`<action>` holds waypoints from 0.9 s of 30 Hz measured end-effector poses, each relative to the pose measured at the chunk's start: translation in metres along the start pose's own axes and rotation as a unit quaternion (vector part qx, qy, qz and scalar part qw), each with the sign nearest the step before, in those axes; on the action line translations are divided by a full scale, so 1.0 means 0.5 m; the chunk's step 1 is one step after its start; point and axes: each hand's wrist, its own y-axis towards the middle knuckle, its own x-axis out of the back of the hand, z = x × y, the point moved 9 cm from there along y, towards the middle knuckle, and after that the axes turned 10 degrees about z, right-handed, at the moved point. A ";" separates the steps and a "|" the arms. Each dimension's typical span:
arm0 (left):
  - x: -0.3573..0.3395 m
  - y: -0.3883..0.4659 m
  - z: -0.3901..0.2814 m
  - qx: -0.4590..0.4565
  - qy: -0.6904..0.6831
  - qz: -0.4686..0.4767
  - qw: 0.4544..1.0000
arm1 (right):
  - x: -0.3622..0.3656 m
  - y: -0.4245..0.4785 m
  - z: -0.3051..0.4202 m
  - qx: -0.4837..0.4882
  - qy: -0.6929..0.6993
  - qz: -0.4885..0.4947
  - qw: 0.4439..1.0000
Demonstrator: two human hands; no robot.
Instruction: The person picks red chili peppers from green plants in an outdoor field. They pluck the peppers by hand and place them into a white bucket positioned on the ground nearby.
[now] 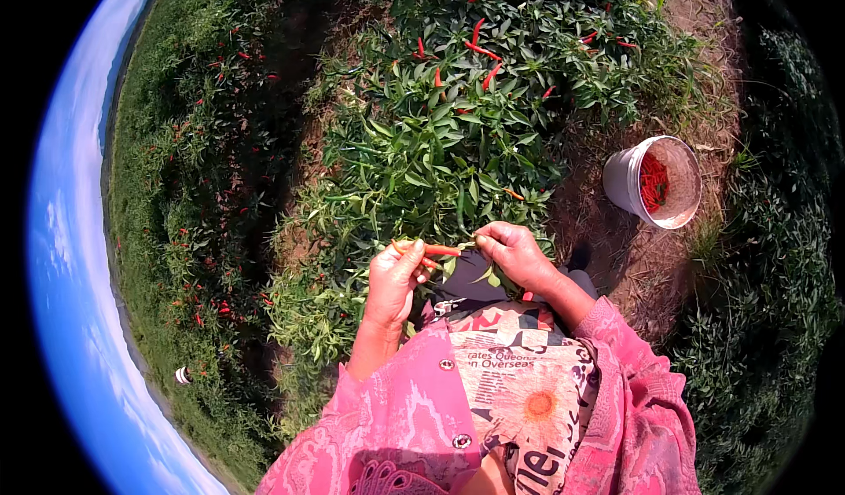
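My left hand (pixel 394 281) is closed around red chili peppers (pixel 441 250), whose tips point to the right. Close beside it on the right, my right hand (pixel 515 252) pinches a thin green chili plant stem (pixel 470 243) between thumb and fingertips. Leaves hang from the stem between the two hands. Just above the hands stands a leafy chili plant (pixel 422 178) with a long green chili (pixel 461 206) hanging in it. More ripe red chilies (pixel 483 51) show in the foliage farther up.
A white bucket (pixel 620 177) partly filled with red chilies (pixel 653 181) stands on the bare soil path (pixel 650 264) at right. Rows of chili plants (pixel 218 165) run along the left, with more dark foliage at far right. A small white container (pixel 183 375) lies among the left rows.
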 end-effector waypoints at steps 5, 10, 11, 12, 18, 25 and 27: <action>0.009 -0.008 -0.013 -0.055 -0.013 -0.070 0.996 | 0.003 0.034 0.013 0.072 -0.136 -0.023 0.988; 0.006 0.000 -0.022 -0.115 0.037 -0.114 0.986 | -0.002 0.032 0.023 -0.077 -0.226 0.091 0.967; -0.003 0.002 -0.025 -0.126 0.078 -0.107 0.983 | -0.017 0.018 0.024 -0.103 -0.076 0.132 0.983; -0.013 0.006 -0.028 -0.139 0.113 -0.097 0.979 | -0.037 -0.001 0.029 -0.126 0.077 0.168 0.975; -0.060 0.010 -0.015 -0.137 0.137 -0.052 0.980 | -0.064 -0.032 0.051 -0.125 0.266 0.126 0.947; -0.142 0.041 0.035 0.052 -0.169 0.090 0.980 | -0.014 -0.086 0.075 0.004 0.290 0.078 0.954; -0.158 0.050 0.037 0.079 -0.178 0.093 0.976 | 0.011 -0.109 0.071 0.031 0.305 0.076 0.949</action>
